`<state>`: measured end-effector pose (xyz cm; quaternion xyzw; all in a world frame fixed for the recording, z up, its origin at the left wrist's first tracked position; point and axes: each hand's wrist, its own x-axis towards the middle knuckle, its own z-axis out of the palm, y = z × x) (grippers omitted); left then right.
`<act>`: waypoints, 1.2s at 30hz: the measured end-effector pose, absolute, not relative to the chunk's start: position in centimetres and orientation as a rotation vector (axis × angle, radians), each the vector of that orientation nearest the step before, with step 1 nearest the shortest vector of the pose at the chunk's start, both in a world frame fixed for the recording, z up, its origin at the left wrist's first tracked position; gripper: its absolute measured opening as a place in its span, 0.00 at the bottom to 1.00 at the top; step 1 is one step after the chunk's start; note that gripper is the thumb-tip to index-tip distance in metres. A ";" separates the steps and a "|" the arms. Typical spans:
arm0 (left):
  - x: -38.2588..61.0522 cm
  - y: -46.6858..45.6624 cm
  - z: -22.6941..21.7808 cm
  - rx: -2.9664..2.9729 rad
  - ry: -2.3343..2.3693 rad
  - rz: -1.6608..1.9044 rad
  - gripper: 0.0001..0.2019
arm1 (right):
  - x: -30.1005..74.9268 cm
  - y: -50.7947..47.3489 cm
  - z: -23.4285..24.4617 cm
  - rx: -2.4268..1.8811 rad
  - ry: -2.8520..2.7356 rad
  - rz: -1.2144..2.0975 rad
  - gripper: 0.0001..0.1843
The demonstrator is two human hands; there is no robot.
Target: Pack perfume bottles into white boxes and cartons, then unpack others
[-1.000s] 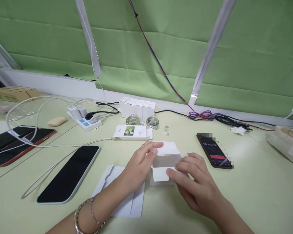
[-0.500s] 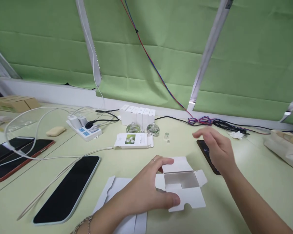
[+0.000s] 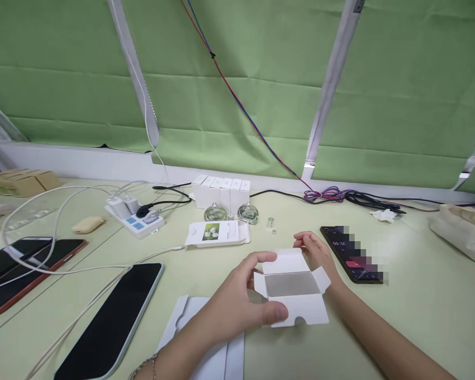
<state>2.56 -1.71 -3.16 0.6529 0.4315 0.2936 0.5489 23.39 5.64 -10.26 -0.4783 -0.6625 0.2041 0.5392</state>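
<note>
My left hand grips a small white carton between thumb and fingers. The carton's top flaps are folded out, and its grey inside faces me. Just behind its right side is my right hand, fingers loosely bent with nothing seen in them; whether it touches the carton I cannot tell. Under my left forearm lies a flat white folded card. Beyond the hands are a white printed box with a flower picture and two round glass bottles, in front of a row of small white boxes.
A phone with a timer lies to the right. Another phone and white cables lie at left, near a power strip. A tiny clear vial stands past the carton. Bundled cables run along the back; a cloth bag is far right.
My right hand has come away from the timer phone, moving left and down to the carton. The phone's screen is now lit with a red patch. My left hand still holds the carton, tilted slightly differently.
</note>
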 end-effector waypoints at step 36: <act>4.0 -1.7 -5.3 1.712 0.978 0.741 0.44 | 21.7 -4.2 -10.6 -1.390 -1.832 0.692 0.27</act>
